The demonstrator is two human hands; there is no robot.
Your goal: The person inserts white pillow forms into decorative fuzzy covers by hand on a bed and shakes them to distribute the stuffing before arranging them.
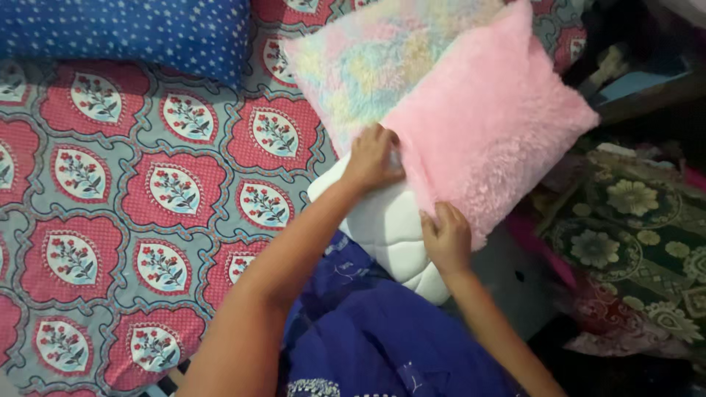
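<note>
A fluffy pink pillow cover (494, 121) lies at the bed's right edge, with a white quilted pillow insert (384, 224) sticking out of its lower open end. My left hand (373, 156) grips the cover's edge where it meets the white insert. My right hand (446, 237) pinches the cover's lower edge on the other side of the opening. Behind the pink cover rests a pastel rainbow furry pillow (368, 62), partly overlapped by it.
The bed carries a red and grey floral sheet (147, 191). A blue star-dotted bolster (140, 31) lies at the top left. Blue clothing (390, 338) fills the bottom middle. A green floral cloth (632, 228) and dark clutter sit off the bed at right.
</note>
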